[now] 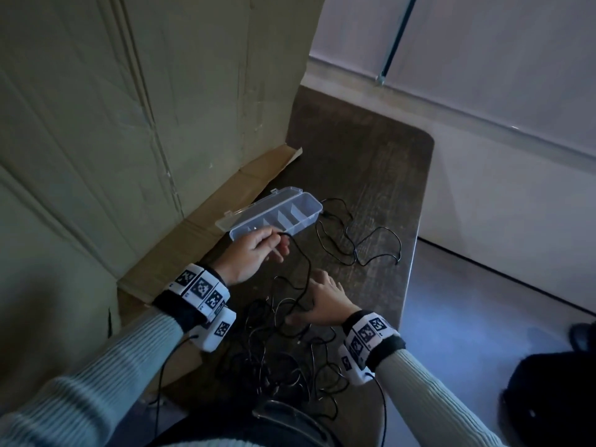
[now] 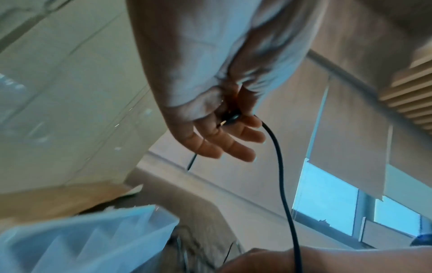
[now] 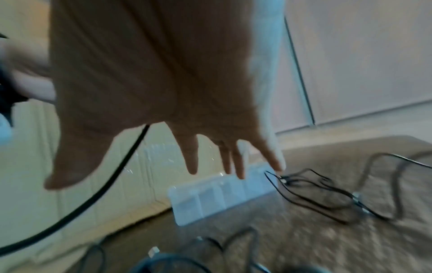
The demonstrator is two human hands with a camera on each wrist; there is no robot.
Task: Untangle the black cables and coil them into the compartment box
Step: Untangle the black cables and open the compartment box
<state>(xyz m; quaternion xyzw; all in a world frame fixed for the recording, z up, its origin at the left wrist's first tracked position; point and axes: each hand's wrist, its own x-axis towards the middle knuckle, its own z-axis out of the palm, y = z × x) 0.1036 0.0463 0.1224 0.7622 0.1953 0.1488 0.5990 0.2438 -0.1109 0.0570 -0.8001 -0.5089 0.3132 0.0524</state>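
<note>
the left hand [image 1: 250, 253] was raised just in front of the near end of the clear compartment box [image 1: 277, 211], thumb and fingertips pinching the plug end of one black cable [image 1: 303, 262]; the other fingers [image 2: 236, 149] hung loosely below the plug. from that pinch the cable dropped to the dark table [image 1: 371, 162] and ran into the tangled pile of cables [image 1: 277, 359] at the near edge. the right hand [image 1: 325, 304] was over the pile's top, fingers straight and spread, holding nothing; whether it touched the strands could not be told. further right, a separate loose cable [image 1: 361, 243] lay beside the box's far end. the box stood open, its compartments without cable.
</note>
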